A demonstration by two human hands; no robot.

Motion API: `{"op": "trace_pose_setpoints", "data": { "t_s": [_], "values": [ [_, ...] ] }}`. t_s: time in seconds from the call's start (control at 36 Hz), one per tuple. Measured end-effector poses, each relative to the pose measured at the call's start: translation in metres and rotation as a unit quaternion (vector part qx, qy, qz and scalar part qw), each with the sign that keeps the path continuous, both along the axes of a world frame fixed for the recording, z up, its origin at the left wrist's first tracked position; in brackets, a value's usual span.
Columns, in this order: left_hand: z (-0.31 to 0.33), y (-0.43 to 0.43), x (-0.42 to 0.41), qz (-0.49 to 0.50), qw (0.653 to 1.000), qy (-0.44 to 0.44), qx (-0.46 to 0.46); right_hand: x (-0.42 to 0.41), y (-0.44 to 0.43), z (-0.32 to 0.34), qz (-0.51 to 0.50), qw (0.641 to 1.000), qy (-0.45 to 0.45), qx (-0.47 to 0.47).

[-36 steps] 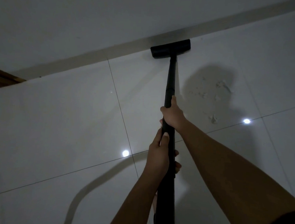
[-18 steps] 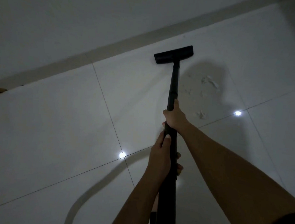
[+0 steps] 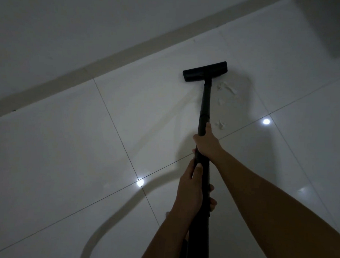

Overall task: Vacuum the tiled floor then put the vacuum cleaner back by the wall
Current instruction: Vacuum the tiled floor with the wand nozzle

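dim room, glossy white tiled floor (image 3: 57, 143) | beige skirting (image 3: 129, 51) + white wall (image 3: 72, 27) at 11 | flat black vacuum head (image 3: 204, 71) at 1, pale crumbs (image 3: 225, 88) just beside | right hand (image 3: 207, 142), left hand (image 3: 190, 186) gripping black wand (image 3: 205, 103)

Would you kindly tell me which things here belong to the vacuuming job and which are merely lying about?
Job: vacuum wand, floor head, left hand, right hand, white scraps, tiled floor, wall.
Idle: skirting strip, grey block top right.

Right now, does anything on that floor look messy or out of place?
Yes: pale scraps lie scattered on the tiled floor, just right of the black wand, between the floor head and the right hand. They stand out against the glossy tile. What they are is unclear.
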State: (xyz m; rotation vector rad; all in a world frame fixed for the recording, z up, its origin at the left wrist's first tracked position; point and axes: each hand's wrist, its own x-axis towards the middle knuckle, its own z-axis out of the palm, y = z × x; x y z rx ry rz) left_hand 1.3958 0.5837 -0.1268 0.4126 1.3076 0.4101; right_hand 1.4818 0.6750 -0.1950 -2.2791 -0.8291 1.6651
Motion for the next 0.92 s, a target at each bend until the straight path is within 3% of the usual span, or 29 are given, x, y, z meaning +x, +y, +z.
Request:
{"op": "trace_pose_setpoints", "data": {
  "t_s": [0.44, 0.92],
  "values": [
    [-0.001, -0.046, 0.01, -0.034, 0.999, -0.03, 0.013, 0.02, -0.051, 0.005, -0.037, 0.999, -0.008, 0.002],
    [0.011, -0.099, -0.013, -0.079, 0.997, 0.002, 0.011, 0.001, -0.114, 0.007, -0.087, 0.996, 0.002, 0.002]
  ]
}}
